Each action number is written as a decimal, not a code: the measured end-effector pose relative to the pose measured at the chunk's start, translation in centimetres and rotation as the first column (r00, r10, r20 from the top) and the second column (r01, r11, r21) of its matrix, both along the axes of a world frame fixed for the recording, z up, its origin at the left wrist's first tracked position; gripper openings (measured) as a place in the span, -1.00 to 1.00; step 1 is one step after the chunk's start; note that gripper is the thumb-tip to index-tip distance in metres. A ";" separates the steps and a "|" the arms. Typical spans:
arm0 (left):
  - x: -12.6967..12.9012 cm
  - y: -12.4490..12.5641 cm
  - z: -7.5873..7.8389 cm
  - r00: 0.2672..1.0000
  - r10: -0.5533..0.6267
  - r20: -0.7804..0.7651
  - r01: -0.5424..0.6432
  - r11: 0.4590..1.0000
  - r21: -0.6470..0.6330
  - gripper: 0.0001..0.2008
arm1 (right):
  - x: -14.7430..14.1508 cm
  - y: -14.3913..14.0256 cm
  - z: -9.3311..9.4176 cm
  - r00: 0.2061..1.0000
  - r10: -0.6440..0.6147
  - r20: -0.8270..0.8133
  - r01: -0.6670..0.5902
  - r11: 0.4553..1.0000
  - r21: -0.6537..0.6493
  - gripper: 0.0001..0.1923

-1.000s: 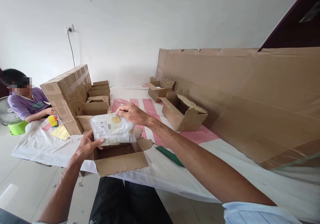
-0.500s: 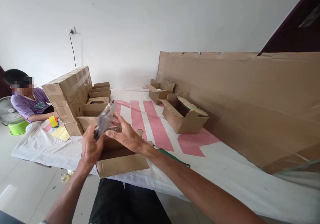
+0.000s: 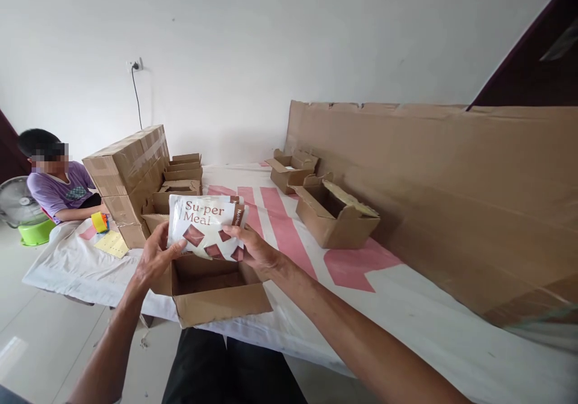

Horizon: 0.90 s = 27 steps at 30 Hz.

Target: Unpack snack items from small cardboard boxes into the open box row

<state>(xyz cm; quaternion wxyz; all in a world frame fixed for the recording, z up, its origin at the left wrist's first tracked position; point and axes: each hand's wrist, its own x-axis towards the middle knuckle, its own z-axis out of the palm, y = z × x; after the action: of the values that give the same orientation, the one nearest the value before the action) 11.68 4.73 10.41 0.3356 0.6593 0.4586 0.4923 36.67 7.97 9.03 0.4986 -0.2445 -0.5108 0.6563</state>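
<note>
Pouch: a white pouch (image 3: pixel 205 228) printed "Su-per Meal" with brown diamond shapes, front face turned toward the camera; it is held up just above the open box, its lower edge near the box's far wall
Left hand: the left hand (image 3: pixel 156 261) grips the pouch's left edge, thumb on the front face, fingers curled behind it
Right hand: the right hand (image 3: pixel 255 250) pinches the pouch's right edge, thumb over the front, fingers behind; the forearm runs off toward the lower right
Open box: a small cardboard box (image 3: pixel 217 295) sits at the near edge of the bench, flaps spread outward; its inside looks dark and what lies in it cannot be told
Bench: a low bench (image 3: pixel 406 307) covered with a white cloth bearing pink stripes and patches
Other boxes: an open carton (image 3: pixel 336 214) stands to the right of the stripes, a smaller open one (image 3: pixel 291 169) behind it near the wall; a taped stack of cartons (image 3: pixel 129 175) stands to the left, with several open boxes (image 3: pixel 180 178) packed just beside it
Cardboard sheet: a long cardboard sheet (image 3: pixel 451 193) stands on edge along the right side
Far left: a person in a purple shirt (image 3: pixel 63 190) sits by the bench's end; a tape roll (image 3: pixel 99 221) and a yellow paper (image 3: pixel 111 244) lie near them; a fan (image 3: pixel 15 199) and a green bowl (image 3: pixel 35 231) are on the floor
</note>
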 end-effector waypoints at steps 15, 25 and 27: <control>1.1 1.7 0.0 0.970 0.044 0.238 -0.031 0.998 -0.058 -0.38 | -1.0 1.8 -0.5 0.939 -0.266 0.219 0.209 0.945 0.251 -0.48; -1.6 7.9 -0.9 0.998 -0.042 0.047 0.052 0.972 -0.231 -0.41 | -1.9 7.1 -2.1 0.884 -0.305 0.353 0.288 0.952 0.102 -0.75; -1.8 8.6 -1.4 0.998 -0.047 0.046 0.056 0.969 -0.239 -0.42 | -2.1 7.6 -2.5 0.885 -0.295 0.360 0.285 0.955 0.084 -0.77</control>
<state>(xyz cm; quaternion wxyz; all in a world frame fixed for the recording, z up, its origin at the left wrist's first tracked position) 9.83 13.36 9.04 0.4347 0.6156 0.4907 0.4373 34.55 15.58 6.57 0.4897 -0.4297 -0.5622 0.5094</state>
